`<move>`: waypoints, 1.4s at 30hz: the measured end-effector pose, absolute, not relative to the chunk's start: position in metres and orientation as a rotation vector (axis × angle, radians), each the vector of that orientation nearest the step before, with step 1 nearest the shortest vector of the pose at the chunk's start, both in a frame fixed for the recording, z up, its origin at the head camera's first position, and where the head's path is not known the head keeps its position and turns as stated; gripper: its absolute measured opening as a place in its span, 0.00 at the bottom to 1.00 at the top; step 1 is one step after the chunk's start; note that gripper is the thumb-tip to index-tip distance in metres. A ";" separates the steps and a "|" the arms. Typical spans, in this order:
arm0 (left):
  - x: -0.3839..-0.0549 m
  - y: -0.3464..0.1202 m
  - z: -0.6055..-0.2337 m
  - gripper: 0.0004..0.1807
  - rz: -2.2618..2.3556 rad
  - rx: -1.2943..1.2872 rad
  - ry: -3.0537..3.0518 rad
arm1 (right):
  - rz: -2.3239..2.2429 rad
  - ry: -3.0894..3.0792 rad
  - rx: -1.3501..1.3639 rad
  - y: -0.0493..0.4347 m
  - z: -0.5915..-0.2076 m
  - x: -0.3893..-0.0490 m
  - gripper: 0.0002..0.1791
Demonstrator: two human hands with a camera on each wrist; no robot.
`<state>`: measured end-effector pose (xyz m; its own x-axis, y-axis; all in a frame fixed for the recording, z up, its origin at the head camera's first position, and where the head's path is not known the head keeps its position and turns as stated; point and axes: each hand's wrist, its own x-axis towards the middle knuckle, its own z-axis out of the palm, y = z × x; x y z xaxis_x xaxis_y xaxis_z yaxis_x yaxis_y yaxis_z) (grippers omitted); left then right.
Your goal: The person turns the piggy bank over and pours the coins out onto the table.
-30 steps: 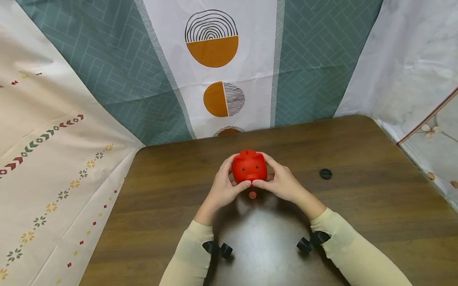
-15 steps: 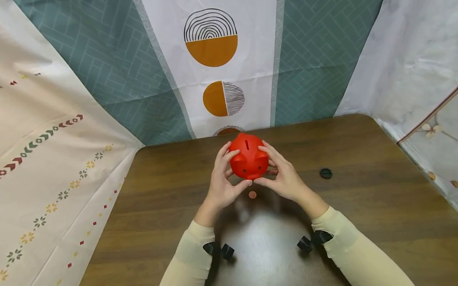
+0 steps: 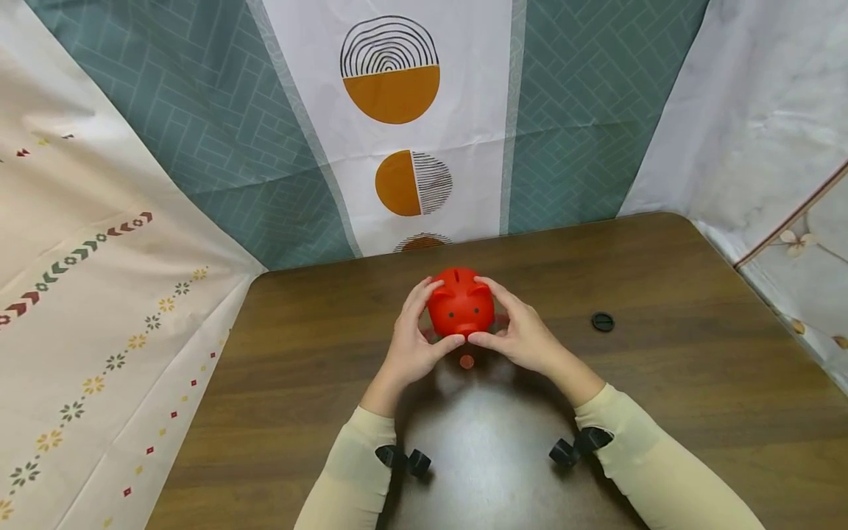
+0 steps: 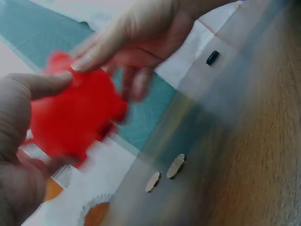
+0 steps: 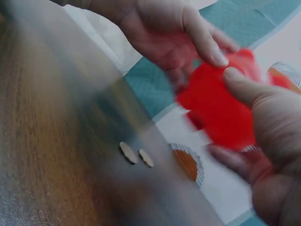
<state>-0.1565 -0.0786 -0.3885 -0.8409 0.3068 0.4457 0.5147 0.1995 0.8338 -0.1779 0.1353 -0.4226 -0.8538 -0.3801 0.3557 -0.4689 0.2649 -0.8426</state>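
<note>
A red piggy bank (image 3: 460,305) with a slot on top and its snout facing me is held between both hands. My left hand (image 3: 411,342) grips its left side, thumb at the snout, and my right hand (image 3: 526,340) grips the right side the same way, the two thumb tips close together. Both wrist views show the piggy bank (image 4: 77,113) blurred and raised over the table. Two coins (image 4: 176,166) lie on the wood beneath it in those views; the head view shows one copper-coloured coin (image 3: 467,361), just below the thumbs.
A black round plug (image 3: 603,322) lies on the brown wooden table (image 3: 298,412) to the right of the hands. Patterned cloths (image 3: 570,110) hang behind the table and along both its sides. Each sleeved forearm wears a black wrist camera (image 3: 419,462).
Half a second ago the piggy bank was higher and tipped, its slot showing more; now it is lower with its face towards me, much as one second ago. Both hands kept their grip.
</note>
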 end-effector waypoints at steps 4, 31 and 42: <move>-0.164 -0.081 -0.397 0.43 -1.633 -0.894 -2.123 | 1.668 -2.293 0.911 0.135 -0.413 -0.176 0.48; -0.162 -0.086 -0.395 0.45 -1.767 -0.697 -2.544 | 1.578 -2.571 0.651 0.133 -0.439 -0.178 0.48; -0.169 -0.084 -0.403 0.46 -1.694 -0.905 -2.257 | 1.393 -2.245 0.799 0.132 -0.431 -0.177 0.49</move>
<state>-0.1686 -0.0844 -0.4027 -0.7991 0.3601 0.4814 0.5628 0.1667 0.8096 -0.1769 0.1316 -0.4308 -0.7668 -0.2660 0.5842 -0.6415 0.3474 -0.6839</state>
